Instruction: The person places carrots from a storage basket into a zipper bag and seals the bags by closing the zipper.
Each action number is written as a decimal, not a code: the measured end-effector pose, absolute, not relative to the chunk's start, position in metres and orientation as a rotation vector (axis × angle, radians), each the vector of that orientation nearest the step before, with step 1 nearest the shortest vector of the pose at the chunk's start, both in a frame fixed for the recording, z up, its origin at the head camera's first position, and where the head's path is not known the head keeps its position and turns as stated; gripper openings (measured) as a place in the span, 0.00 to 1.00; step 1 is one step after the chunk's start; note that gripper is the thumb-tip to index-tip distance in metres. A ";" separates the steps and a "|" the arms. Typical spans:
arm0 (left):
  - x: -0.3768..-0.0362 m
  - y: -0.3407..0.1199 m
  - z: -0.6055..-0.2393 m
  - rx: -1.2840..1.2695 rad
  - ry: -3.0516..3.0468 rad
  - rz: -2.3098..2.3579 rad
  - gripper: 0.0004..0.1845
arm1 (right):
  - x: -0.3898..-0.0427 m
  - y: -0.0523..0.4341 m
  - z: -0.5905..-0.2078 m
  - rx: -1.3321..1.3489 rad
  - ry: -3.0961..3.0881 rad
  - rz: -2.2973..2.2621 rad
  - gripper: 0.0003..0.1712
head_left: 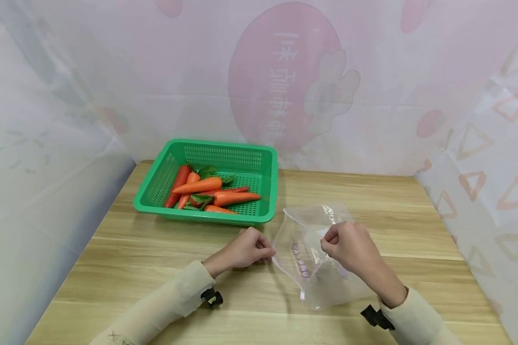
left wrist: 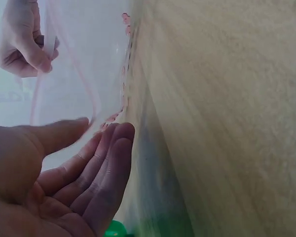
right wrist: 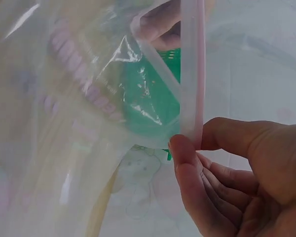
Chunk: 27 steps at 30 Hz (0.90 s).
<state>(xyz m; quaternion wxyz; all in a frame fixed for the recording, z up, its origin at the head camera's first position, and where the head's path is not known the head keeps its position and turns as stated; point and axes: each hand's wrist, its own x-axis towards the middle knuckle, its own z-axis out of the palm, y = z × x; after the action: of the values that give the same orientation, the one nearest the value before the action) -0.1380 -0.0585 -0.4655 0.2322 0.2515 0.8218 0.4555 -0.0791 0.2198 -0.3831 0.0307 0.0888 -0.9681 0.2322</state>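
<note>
A clear plastic slider zip bag (head_left: pixel 336 290) with purplish-pink print lies over the wooden table, its mouth spread apart and facing left. My left hand (head_left: pixel 247 248) pinches the near-left lip between thumb and fingertips. On the other lip, my right hand (head_left: pixel 352 243) has a pinch grip and holds it raised; the right wrist view shows thumb and index finger on the pink-edged zip strip (right wrist: pixel 191 74). A white slider (head_left: pixel 302 296) sits at the front end of the zip. No contents show through the film.
Behind my left hand stands a green plastic basket (head_left: pixel 217 216) holding several carrots (head_left: pixel 198 185), red pepper-like pieces (head_left: pixel 178 184) and green leaves (head_left: pixel 207 171). The wooden table (head_left: pixel 241 306) ends at a printed cloth backdrop (head_left: pixel 189 96), with cloth on both sides as well.
</note>
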 end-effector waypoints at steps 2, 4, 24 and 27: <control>-0.137 -0.063 -0.463 0.722 2.297 1.207 0.09 | -0.080 0.220 -0.382 0.276 -2.991 0.736 0.07; -0.134 -0.068 -0.457 0.765 2.324 1.166 0.07 | -0.080 0.221 -0.382 0.263 -3.005 0.759 0.07; -0.172 -0.140 -0.357 1.019 2.655 1.071 0.08 | -0.086 0.223 -0.374 0.227 -3.020 0.863 0.07; -0.187 -0.145 -0.361 0.978 2.672 1.023 0.14 | -0.086 0.223 -0.375 0.228 -3.017 0.864 0.07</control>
<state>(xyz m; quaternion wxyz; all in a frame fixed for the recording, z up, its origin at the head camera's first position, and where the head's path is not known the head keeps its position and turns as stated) -0.1869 -0.1453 -0.3614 0.0590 0.3229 0.8822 0.3377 -0.0857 0.2226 -0.3748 -0.0025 0.0723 -0.9588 0.2747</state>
